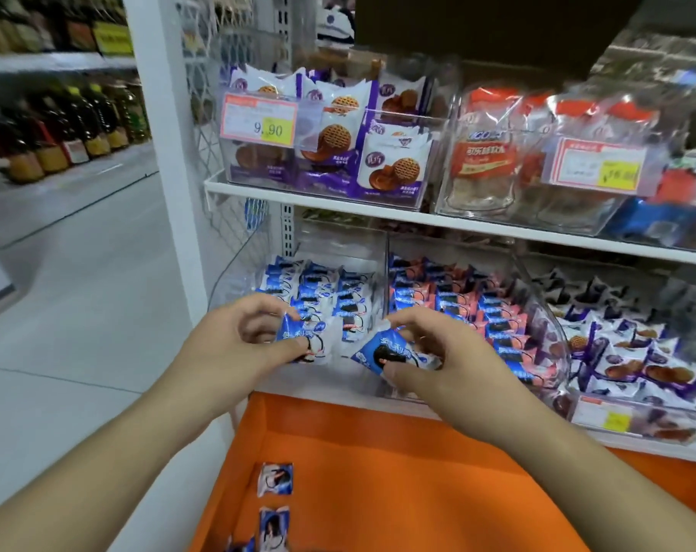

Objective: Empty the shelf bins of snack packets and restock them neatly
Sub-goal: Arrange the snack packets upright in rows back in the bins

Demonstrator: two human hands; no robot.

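My left hand (239, 336) pinches a blue-and-white cookie packet (298, 338) at the front of the clear left bin (235, 272) on the lower shelf. That bin holds several rows of the same blue packets (322, 288). My right hand (430, 352) grips another blue cookie packet (382, 352) in front of the divider between the left bin and the middle bin. Below my arms lies an orange crate (378, 472) with a few loose blue packets (276, 478) on its bottom at the left.
The middle bin (545, 312) carries pink-and-blue packets (478, 308); a bin of purple cookie packets (637, 352) stands to its right. The upper shelf (338, 201) holds clear bins of purple and red packs with price tags. An aisle floor and bottles lie to the left.
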